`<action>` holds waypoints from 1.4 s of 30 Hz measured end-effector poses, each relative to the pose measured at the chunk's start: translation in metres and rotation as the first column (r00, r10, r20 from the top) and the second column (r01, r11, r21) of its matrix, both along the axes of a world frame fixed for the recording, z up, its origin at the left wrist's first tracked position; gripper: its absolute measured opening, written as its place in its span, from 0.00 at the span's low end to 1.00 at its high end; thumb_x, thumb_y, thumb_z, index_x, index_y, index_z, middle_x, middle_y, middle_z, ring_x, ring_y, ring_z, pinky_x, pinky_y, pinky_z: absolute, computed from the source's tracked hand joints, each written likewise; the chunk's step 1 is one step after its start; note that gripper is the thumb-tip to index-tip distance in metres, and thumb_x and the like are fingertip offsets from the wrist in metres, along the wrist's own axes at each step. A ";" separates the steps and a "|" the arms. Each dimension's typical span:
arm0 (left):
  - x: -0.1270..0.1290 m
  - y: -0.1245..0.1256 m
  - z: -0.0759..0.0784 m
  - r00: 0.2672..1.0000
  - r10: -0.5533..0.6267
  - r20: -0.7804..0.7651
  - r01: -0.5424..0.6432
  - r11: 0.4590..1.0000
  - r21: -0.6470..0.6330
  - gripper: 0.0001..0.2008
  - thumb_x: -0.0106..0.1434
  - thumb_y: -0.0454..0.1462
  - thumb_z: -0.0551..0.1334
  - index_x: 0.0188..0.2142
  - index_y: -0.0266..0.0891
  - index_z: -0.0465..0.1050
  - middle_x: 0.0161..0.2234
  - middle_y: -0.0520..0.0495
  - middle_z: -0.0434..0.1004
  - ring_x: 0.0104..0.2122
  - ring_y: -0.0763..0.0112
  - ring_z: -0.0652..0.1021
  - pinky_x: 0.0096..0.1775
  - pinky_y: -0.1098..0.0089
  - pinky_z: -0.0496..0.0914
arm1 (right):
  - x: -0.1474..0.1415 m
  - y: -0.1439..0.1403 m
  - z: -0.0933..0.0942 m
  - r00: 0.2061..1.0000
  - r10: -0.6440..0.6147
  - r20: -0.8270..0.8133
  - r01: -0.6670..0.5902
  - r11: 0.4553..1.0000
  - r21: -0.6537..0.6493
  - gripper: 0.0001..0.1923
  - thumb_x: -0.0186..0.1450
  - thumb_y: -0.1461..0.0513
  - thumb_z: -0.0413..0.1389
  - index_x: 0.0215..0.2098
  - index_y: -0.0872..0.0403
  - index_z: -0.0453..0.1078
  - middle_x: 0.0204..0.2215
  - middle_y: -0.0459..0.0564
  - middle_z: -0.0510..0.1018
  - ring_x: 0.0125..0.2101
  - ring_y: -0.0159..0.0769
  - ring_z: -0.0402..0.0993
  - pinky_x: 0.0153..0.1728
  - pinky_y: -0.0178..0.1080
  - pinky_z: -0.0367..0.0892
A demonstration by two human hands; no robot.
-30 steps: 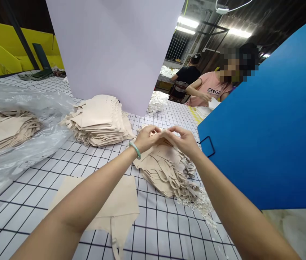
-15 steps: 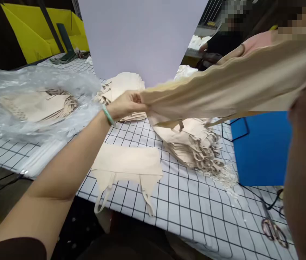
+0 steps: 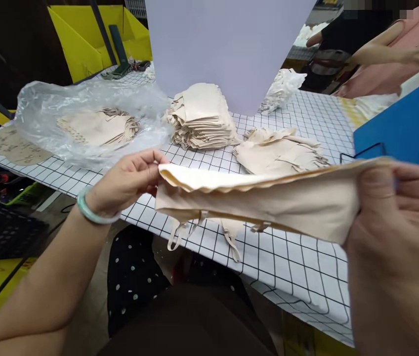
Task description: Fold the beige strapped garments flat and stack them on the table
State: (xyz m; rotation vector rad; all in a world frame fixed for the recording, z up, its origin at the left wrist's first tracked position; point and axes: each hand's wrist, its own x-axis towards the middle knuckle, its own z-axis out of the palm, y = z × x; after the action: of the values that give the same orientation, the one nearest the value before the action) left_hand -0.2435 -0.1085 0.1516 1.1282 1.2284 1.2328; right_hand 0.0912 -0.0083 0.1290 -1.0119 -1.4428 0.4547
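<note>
Stretching a beige fabric piece (image 3: 269,198) between both hands, we hold it taut and level above the near edge of the table (image 3: 298,267). Our left hand (image 3: 128,180), a pale green bangle (image 3: 93,210) on its wrist, pinches one end between thumb and fingertips; our right hand (image 3: 398,212) is clenched around the other end, so the hands are well apart with the cloth spanning the gap. The piece is soft, matte, doubled over lengthwise, its upper edge wavy and scalloped, and thin straps dangle from its lower edge.

Below it, partly hidden, a second flat beige piece (image 3: 228,232) lies on the table with its straps hanging over the edge. The table cover is smooth and white, ruled in a black grid.

Farther back sits a loose, ruffled heap of the same cut pieces (image 3: 279,153), and beyond it a neat, squared stack (image 3: 202,118). To the left, a crinkled clear plastic bag (image 3: 83,113) glistens over more beige pieces. A rigid blue panel (image 3: 409,128) stands at the right, and a pale flat board (image 3: 228,44) rises behind the stacks. At the far right, another person's arm (image 3: 383,49) reaches over a neighbouring table.
</note>
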 end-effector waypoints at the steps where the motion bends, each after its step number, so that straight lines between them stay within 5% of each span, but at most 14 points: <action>1: -0.002 -0.005 -0.009 0.999 0.027 -0.018 -0.028 0.997 -0.068 0.09 0.57 0.40 0.70 0.33 0.39 0.73 0.26 0.52 0.75 0.23 0.75 0.75 0.22 0.76 0.69 | -0.005 -0.006 -0.009 0.999 0.001 -0.054 -0.007 0.995 -0.100 0.10 0.63 0.51 0.62 0.40 0.45 0.76 0.34 0.46 0.76 0.34 0.37 0.73 0.33 0.43 0.69; 4: -0.008 -0.001 -0.047 0.996 0.079 -0.048 -0.089 0.960 -0.267 0.11 0.55 0.39 0.70 0.32 0.38 0.71 0.24 0.52 0.74 0.22 0.76 0.74 0.24 0.75 0.70 | -0.018 -0.004 -0.049 0.982 0.104 -0.157 -0.165 0.877 -0.452 0.14 0.59 0.49 0.64 0.35 0.48 0.73 0.27 0.45 0.74 0.24 0.34 0.68 0.22 0.38 0.63; 7: -0.011 0.023 -0.088 0.982 0.147 -0.116 -0.182 0.892 -0.414 0.10 0.52 0.34 0.70 0.29 0.36 0.69 0.22 0.52 0.73 0.22 0.76 0.74 0.25 0.75 0.70 | -0.031 0.018 -0.096 0.971 0.209 -0.116 -0.236 0.769 -0.594 0.17 0.59 0.47 0.61 0.35 0.50 0.69 0.24 0.44 0.73 0.23 0.35 0.67 0.22 0.37 0.62; 12: -0.008 0.053 -0.121 0.941 0.215 -0.262 -0.317 0.832 -0.455 0.09 0.50 0.33 0.69 0.28 0.37 0.69 0.20 0.53 0.71 0.21 0.75 0.72 0.23 0.73 0.68 | -0.045 0.054 -0.137 0.911 0.260 0.321 -0.038 0.826 -0.562 0.12 0.63 0.51 0.53 0.32 0.52 0.67 0.20 0.43 0.68 0.24 0.35 0.64 0.29 0.39 0.60; 17: -0.014 0.056 -0.128 0.931 0.165 -0.325 -0.294 0.868 -0.401 0.08 0.50 0.36 0.68 0.26 0.38 0.70 0.20 0.54 0.69 0.19 0.75 0.69 0.22 0.74 0.63 | -0.045 0.053 -0.133 0.842 0.295 0.452 0.017 0.822 -0.569 0.13 0.60 0.52 0.55 0.36 0.53 0.70 0.22 0.45 0.71 0.26 0.37 0.66 0.31 0.39 0.59; 22: -0.022 0.057 -0.129 0.860 0.088 -0.503 -0.308 0.875 -0.374 0.10 0.50 0.38 0.66 0.20 0.39 0.65 0.16 0.57 0.61 0.18 0.77 0.63 0.21 0.74 0.57 | -0.039 0.043 -0.132 0.819 0.387 0.423 0.014 0.724 -0.690 0.13 0.61 0.52 0.53 0.33 0.52 0.71 0.24 0.48 0.76 0.28 0.40 0.70 0.30 0.39 0.58; 32: -0.018 0.069 -0.125 0.598 0.032 -0.801 -0.335 0.918 -0.212 0.08 0.53 0.36 0.63 0.22 0.42 0.64 0.23 0.52 0.69 0.28 0.66 0.72 0.31 0.70 0.63 | -0.050 0.052 -0.136 0.713 0.264 0.649 0.159 0.841 -0.517 0.10 0.66 0.54 0.51 0.35 0.49 0.71 0.25 0.49 0.74 0.28 0.41 0.67 0.28 0.39 0.53; 37: -0.017 0.073 -0.128 0.462 0.032 -0.886 -0.381 0.910 -0.166 0.08 0.54 0.38 0.65 0.31 0.41 0.67 0.38 0.44 0.75 0.40 0.61 0.74 0.38 0.68 0.66 | -0.055 0.051 -0.140 0.685 0.241 0.688 0.130 0.888 -0.440 0.11 0.68 0.55 0.49 0.37 0.50 0.71 0.35 0.52 0.75 0.35 0.42 0.70 0.31 0.40 0.57; 40: -0.020 0.082 -0.123 0.419 -0.050 -0.907 -0.370 0.902 -0.221 0.15 0.52 0.44 0.68 0.36 0.41 0.68 0.38 0.44 0.76 0.39 0.60 0.75 0.36 0.68 0.65 | -0.058 0.058 -0.138 0.684 0.244 0.688 0.140 0.881 -0.452 0.12 0.66 0.55 0.52 0.44 0.51 0.71 0.45 0.56 0.74 0.41 0.44 0.71 0.35 0.41 0.61; 42: -0.023 0.091 -0.117 0.441 -0.124 -0.889 -0.321 0.903 -0.285 0.15 0.49 0.43 0.70 0.32 0.41 0.68 0.34 0.46 0.76 0.35 0.61 0.75 0.32 0.69 0.63 | -0.059 0.067 -0.132 0.692 0.288 0.662 0.154 0.837 -0.525 0.14 0.63 0.56 0.56 0.45 0.53 0.70 0.43 0.55 0.75 0.40 0.44 0.71 0.36 0.41 0.62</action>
State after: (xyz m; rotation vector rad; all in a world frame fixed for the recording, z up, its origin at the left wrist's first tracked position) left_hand -0.2664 -0.0173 0.0343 1.4269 2.2767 0.2695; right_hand 0.0324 0.0592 -0.0035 -1.7444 -2.1365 0.5764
